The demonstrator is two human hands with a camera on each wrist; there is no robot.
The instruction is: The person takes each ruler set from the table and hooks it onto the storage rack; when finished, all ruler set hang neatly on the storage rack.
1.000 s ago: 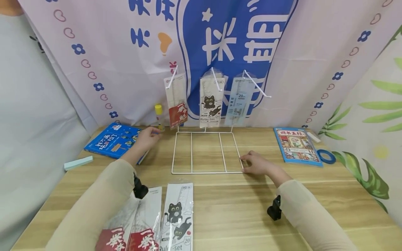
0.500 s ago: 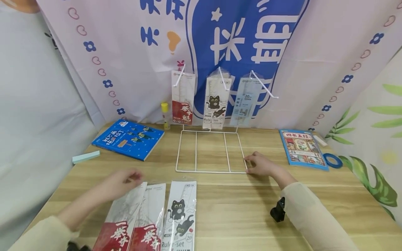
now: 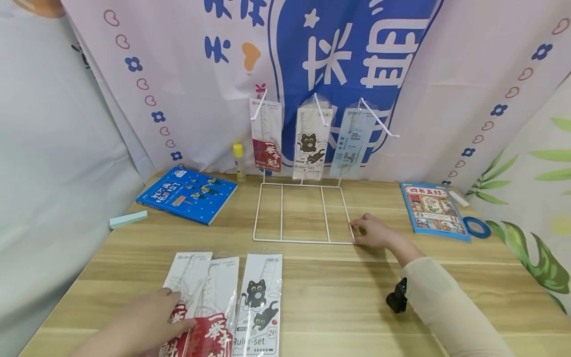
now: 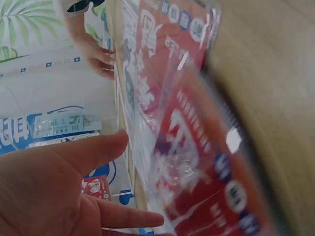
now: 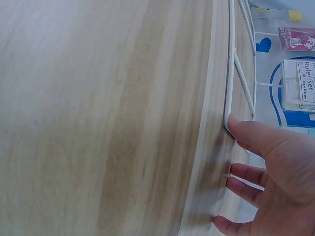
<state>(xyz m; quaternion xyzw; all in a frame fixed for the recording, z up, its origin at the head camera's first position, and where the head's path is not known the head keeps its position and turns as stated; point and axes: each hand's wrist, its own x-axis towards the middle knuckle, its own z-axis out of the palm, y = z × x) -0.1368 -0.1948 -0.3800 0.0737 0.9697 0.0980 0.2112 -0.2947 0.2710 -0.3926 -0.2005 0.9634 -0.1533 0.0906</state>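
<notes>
In the head view my left hand (image 3: 144, 317) lies over the leftmost red-and-white ruler set packet (image 3: 189, 270). Its thumb and fingers are spread at the packet's sides in the left wrist view, not closed round it. A second red-and-white packet (image 3: 218, 297) partly overlaps with the first. Beside them lies a black-cat ruler set packet (image 3: 258, 307). My right hand (image 3: 373, 232) holds the front right corner of a white wire rack (image 3: 303, 242), with the thumb (image 5: 241, 129) on the wire. Three packets hang from its hooks: red-and-white (image 3: 267, 134), black-cat (image 3: 312, 141) and light blue (image 3: 354, 144).
A blue book (image 3: 187, 194) and a yellow-capped glue stick (image 3: 239, 162) are at the back left, with a pale blue strip (image 3: 128, 219) nearby. Towards the right lie another book (image 3: 434, 212), a blue tape roll (image 3: 476, 227) and a white block (image 3: 458, 198). A printed curtain (image 3: 214, 109) hangs behind.
My left hand has come back from beside the glue stick to the red-and-white packets at the front. The right hand keeps its place on the rack; the head view has shifted slightly.
</notes>
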